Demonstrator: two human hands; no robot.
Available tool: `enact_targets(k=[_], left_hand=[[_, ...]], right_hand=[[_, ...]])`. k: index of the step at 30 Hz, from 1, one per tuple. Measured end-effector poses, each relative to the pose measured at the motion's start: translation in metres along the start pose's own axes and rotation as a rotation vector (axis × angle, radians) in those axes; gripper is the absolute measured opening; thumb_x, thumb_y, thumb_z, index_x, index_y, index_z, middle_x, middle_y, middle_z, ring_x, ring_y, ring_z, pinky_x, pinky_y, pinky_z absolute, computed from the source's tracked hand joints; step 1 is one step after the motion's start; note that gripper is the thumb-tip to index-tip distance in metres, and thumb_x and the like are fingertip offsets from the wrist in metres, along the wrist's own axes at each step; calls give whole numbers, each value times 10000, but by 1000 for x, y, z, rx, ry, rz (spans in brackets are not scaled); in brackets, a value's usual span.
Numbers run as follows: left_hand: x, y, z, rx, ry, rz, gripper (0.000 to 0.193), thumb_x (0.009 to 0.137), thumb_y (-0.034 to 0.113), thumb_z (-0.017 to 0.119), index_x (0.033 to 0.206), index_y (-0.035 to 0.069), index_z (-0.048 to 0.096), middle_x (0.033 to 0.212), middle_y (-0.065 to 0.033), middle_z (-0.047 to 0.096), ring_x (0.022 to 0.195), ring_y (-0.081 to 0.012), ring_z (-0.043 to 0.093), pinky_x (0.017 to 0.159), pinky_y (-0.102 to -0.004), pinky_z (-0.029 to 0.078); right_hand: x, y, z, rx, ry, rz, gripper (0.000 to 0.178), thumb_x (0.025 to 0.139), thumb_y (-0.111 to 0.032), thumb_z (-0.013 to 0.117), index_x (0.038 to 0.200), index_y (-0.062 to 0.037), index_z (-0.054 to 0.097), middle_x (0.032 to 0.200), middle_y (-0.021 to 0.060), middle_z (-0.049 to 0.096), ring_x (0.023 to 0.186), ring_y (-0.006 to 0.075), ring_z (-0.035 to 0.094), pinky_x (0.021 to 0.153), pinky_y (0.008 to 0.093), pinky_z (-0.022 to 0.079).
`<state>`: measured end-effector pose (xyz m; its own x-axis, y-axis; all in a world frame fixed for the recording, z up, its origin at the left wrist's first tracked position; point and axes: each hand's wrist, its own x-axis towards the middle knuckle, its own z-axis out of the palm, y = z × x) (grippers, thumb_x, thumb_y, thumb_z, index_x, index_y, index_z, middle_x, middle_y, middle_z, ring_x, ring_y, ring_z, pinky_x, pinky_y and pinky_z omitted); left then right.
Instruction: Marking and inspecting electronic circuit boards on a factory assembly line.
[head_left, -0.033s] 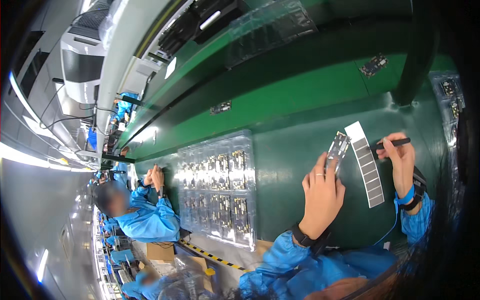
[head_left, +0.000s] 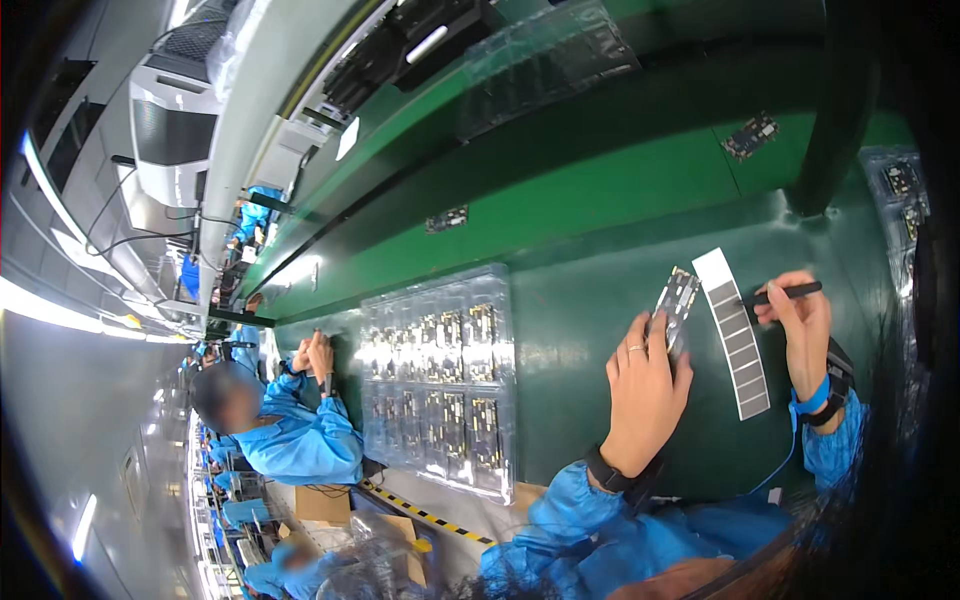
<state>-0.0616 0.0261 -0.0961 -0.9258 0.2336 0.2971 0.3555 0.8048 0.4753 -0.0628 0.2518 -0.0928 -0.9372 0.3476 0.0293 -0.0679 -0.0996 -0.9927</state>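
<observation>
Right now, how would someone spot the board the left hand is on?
Start at the green bench, right of the big clear tray of boards. The left hand rests there, and the circuit board sticks out past its fingers. It is the only board off the tray, beside the strip of grey labels.

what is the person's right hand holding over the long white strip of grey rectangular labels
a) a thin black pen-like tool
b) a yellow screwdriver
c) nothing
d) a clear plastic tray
a: the right hand grips a thin black pen-like tool whose tip points at the long white strip of grey rectangular labels on the green table.
</observation>
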Motion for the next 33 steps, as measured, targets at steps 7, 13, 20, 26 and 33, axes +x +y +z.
enact_targets(k=[7,13,20,26,33], left_hand=[[57,-27,4,-160,-213,-198,395,897,186,747,1239,44,611,975,-121,672,918,-333,671,775,-445,531],[71,3,-16,143,-229,-90,566,808,404,844,1094,7,561,1106,-209,584,942,-403,654,768,-476,567],[110,-25,11,-284,-331,-166,549,752,137,878,1133,27,498,971,-205,680,877,-366,698,742,-433,550],[245,-106,30,147,-74,-198,688,797,462,865,1228,-15,619,1111,-228,699,952,-390,708,811,-448,580],[280,-23,99,433,-3,-131,725,869,579,733,1387,94,584,1469,-179,530,1365,-385,504,1087,-699,329]], right_hand=[[-2,-4,-5,5,-15,-3,145,1020,-161,672,1050,-29,618,921,52,677,798,108,654,717,254,514],[-2,-10,0,18,-81,26,126,998,-104,689,1052,-13,621,924,48,667,782,106,650,701,244,513],[-4,-10,-1,20,-69,53,126,1006,-123,680,1052,-22,620,910,37,667,764,100,640,704,241,516],[-11,-18,14,-21,-220,76,165,972,-121,731,1038,-3,637,906,63,712,813,106,693,709,252,560],[-10,-4,8,26,-148,-13,131,951,-98,751,996,1,678,868,54,732,752,73,685,673,236,544]])
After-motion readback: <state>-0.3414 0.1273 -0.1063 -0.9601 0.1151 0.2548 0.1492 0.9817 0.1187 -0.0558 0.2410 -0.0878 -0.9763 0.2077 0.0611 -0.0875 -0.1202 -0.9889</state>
